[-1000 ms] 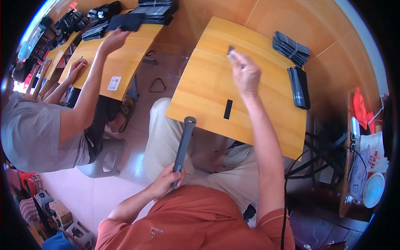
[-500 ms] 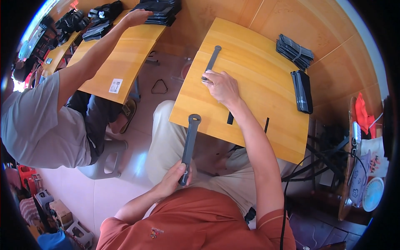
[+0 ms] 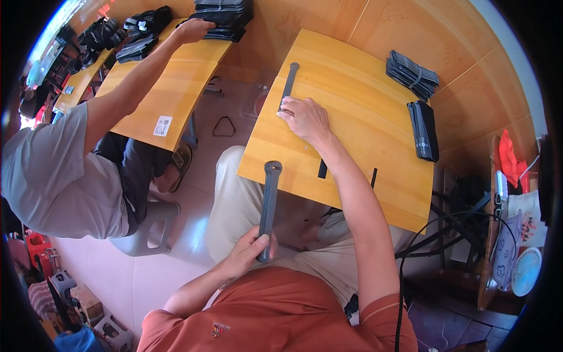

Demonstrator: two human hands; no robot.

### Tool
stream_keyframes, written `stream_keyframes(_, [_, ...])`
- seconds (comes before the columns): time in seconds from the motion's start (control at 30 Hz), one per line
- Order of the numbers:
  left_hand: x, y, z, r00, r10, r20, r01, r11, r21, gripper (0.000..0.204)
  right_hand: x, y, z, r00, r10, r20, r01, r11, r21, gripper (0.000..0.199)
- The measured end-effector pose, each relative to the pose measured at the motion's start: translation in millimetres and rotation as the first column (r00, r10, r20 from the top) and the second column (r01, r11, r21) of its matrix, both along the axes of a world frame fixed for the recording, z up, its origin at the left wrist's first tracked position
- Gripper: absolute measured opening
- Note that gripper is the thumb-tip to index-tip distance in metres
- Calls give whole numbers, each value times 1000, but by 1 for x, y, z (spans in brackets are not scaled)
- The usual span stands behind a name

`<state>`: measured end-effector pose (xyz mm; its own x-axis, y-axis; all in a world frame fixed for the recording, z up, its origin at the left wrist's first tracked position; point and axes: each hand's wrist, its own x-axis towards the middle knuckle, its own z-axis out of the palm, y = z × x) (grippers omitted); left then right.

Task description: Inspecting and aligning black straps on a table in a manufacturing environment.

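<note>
My left hand [image 3: 246, 253] is wrapped round the lower end of a dark grey strap [image 3: 269, 202]. The strap points away from me over my lap, and its rounded, slotted head overlaps the near left edge of the wooden table [image 3: 352, 94]. On the left part of that table, my right hand [image 3: 306, 119] pinches the near end of a second dark grey strap [image 3: 290, 81] lying on the wood. The fingertips partly hide that end. Two short black strips, one nearer the middle [image 3: 322, 169] and another black strip [image 3: 374, 177] farther right, lie near the front edge.
At the table's right side are a banded bundle of dark straps [image 3: 412, 74] and another dark bundle [image 3: 423, 131]. A co-worker's hand [image 3: 195, 30] touches a stack of black items [image 3: 221, 19] on the neighbouring table [image 3: 170, 88]. A black cable [image 3: 401, 287] hangs by my right arm.
My right hand has shifted slightly left, bringing the strap on the table with it. The strap in my left hand has turned a little, hiding its lower print more. The co-worker's hand has dipped slightly.
</note>
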<state>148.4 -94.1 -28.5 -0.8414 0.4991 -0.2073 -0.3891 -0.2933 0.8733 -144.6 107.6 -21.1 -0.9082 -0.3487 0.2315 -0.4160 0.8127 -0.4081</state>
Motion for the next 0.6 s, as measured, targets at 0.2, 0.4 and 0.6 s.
stream_keyframes(0.2, [-6,2,-6,998,47,33,-48,999,18,27,35,5,17,997,-28,-71,21,995,-99,27])
stream_keyframes(0.4, [-32,15,-1,980,54,190,-60,998,25,30,107,36,26,999,-37,38,49,921,-387,28])
stream_keyframes(0.6, [-62,32,1,931,286,225,-326,930,168,33,212,50,40,911,117,395,152,796,-586,25])
